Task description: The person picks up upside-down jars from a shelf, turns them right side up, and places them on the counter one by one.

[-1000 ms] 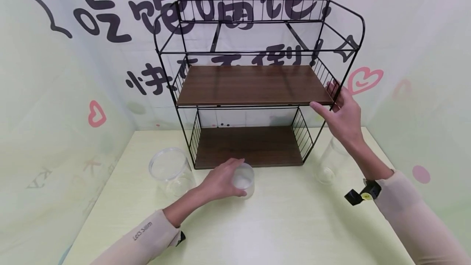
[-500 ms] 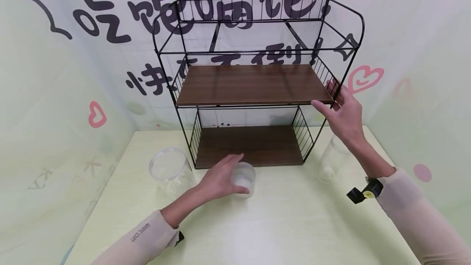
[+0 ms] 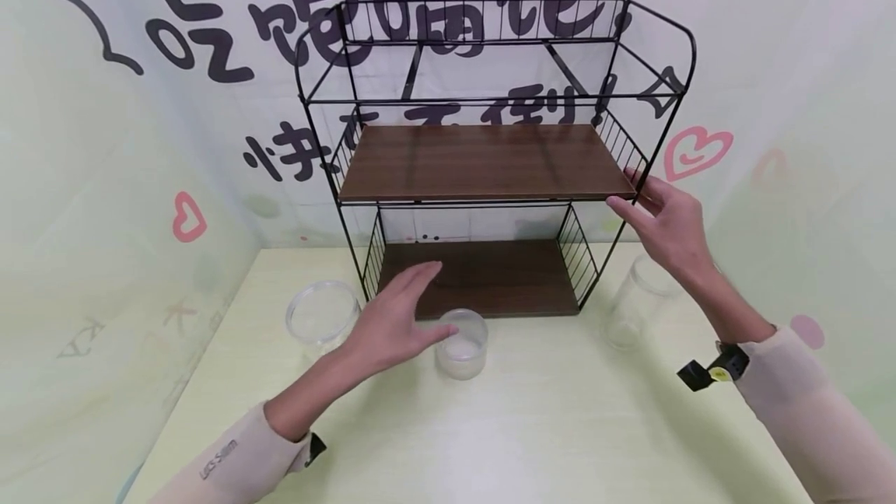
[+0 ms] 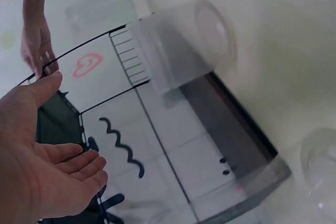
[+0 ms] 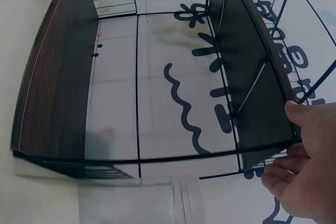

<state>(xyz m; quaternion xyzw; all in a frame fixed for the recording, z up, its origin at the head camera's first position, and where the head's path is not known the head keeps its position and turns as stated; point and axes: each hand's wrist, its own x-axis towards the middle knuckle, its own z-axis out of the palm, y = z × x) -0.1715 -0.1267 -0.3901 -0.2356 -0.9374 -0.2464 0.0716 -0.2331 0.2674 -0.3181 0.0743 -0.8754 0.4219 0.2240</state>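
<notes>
A black wire shelf rack (image 3: 483,166) with two dark brown boards stands at the back. My right hand (image 3: 675,228) holds its right front post at the middle board; in the right wrist view the thumb (image 5: 299,114) lies on the board's edge and the fingers bend behind the post. A small clear round jar (image 3: 462,360) stands upright before the lower board. Beside it, my left hand (image 3: 388,325) is spread with nothing in its grasp, and the thumb overlaps the jar's rim. The left wrist view shows this jar (image 4: 173,51) beyond the hand.
A wider clear jar (image 3: 315,321) stands left of the rack, partly behind the left hand. To the rack's right is a tall clear jar (image 3: 626,317), close to the right forearm. A printed cloth backdrop (image 3: 168,162) encloses the pale table (image 3: 532,426).
My left hand has let go of the small jar and drawn back to the left, fingers spreading. The right hand has shifted slightly to the right on the rack's post. The jar stays put.
</notes>
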